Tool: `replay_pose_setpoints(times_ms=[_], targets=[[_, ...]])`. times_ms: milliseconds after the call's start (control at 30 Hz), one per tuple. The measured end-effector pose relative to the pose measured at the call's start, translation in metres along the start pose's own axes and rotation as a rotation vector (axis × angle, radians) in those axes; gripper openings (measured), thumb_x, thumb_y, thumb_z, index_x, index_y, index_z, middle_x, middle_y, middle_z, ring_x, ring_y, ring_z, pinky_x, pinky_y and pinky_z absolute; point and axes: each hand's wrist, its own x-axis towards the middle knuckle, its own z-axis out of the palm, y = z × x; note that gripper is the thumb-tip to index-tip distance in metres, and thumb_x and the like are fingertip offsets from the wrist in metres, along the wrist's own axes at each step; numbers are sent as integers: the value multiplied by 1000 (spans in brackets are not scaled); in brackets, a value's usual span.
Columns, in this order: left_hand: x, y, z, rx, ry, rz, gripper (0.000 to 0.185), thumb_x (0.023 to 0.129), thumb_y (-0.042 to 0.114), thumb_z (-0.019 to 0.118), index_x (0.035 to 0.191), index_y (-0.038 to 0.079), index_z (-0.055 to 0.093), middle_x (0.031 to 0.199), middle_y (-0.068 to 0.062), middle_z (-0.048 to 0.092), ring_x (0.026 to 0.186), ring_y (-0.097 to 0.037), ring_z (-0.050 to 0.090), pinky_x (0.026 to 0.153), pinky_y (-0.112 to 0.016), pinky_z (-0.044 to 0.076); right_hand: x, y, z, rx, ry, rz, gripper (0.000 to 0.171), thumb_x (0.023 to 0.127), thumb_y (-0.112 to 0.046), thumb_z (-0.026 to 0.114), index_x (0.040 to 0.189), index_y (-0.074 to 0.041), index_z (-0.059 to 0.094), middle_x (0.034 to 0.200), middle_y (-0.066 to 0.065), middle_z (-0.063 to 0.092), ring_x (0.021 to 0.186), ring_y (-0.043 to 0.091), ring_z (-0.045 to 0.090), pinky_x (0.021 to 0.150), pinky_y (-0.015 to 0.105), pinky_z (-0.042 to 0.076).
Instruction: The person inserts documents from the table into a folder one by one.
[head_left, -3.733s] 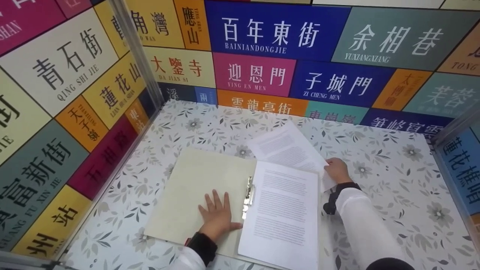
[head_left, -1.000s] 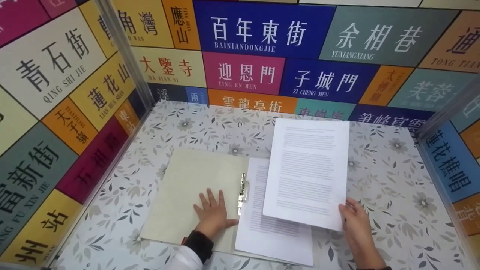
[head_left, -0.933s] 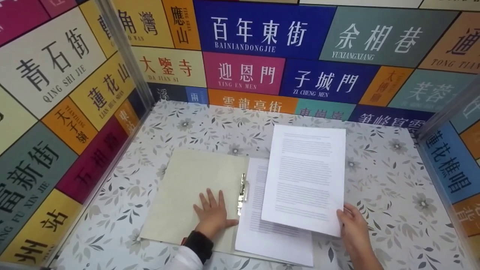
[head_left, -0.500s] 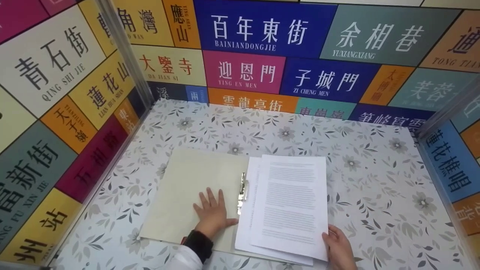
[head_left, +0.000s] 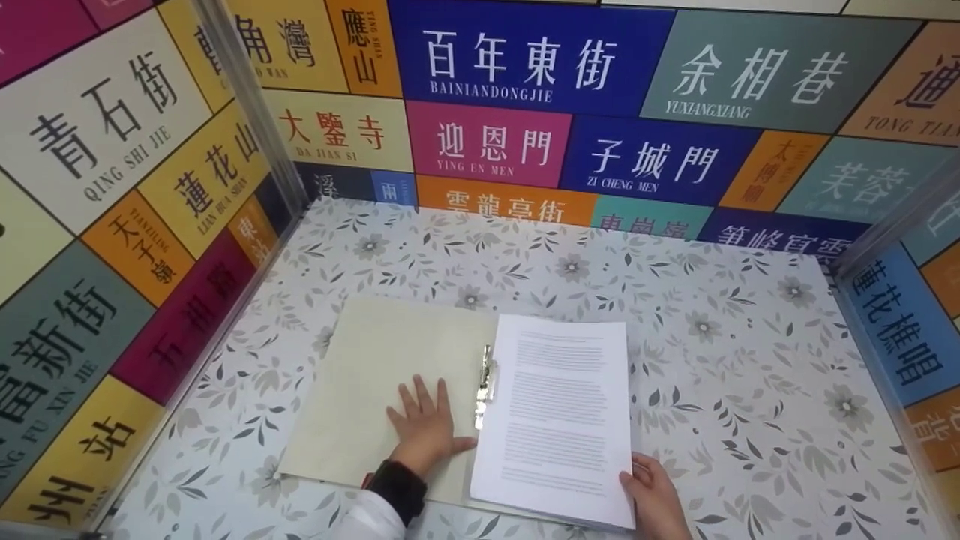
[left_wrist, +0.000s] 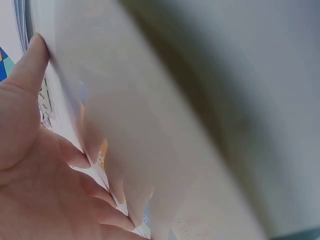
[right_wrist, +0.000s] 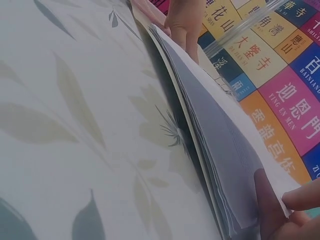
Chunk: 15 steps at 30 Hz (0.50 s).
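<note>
An open cream file folder [head_left: 375, 352] lies on the table, its inside cover to the left. A metal clip [head_left: 484, 390] runs along the spine, beside a stack of printed paper [head_left: 559, 412] on the right half. My left hand [head_left: 424, 429] rests on the inside cover with fingers spread, the thumb reaching toward the stack's edge. My right hand [head_left: 654, 491] pinches the top sheet at its lower right edge. The right wrist view shows that sheet [right_wrist: 235, 115] lifted slightly, a finger beneath and the thumb [right_wrist: 302, 195] above, over several stacked pages.
The table is covered with a white floral cloth [head_left: 750, 390]. Panels with colourful Chinese signs [head_left: 487, 142] stand behind and on both sides, close to the table's edges. A dark band [head_left: 401, 487] sits around the left wrist.
My right hand has brought the paper from behind the folder, over and down onto the stack, then slid it left until its edges line up. The left hand stays on the cover.
</note>
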Motion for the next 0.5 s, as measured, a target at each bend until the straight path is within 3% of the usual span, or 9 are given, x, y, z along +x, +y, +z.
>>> replay_pose_setpoints(times_ms=[200,500], targets=[[0,0,0,-5,5,-1,117,68,63,74,154,6,19,157,-32,2,143,-54,1,110,-73,8,0,0,4,-15,-4,-3,51,99,-5,45,143,11,27,143,37,37,129,42,45,99,40,48],[-1,3,-1,-5,-7,-15,116,69,62,75,155,7,19,158,-32,2,144,-53,1,111,-72,10,-2,0,6,-85,5,16,55,99,-11,46,146,7,24,145,34,36,134,45,39,107,50,39]])
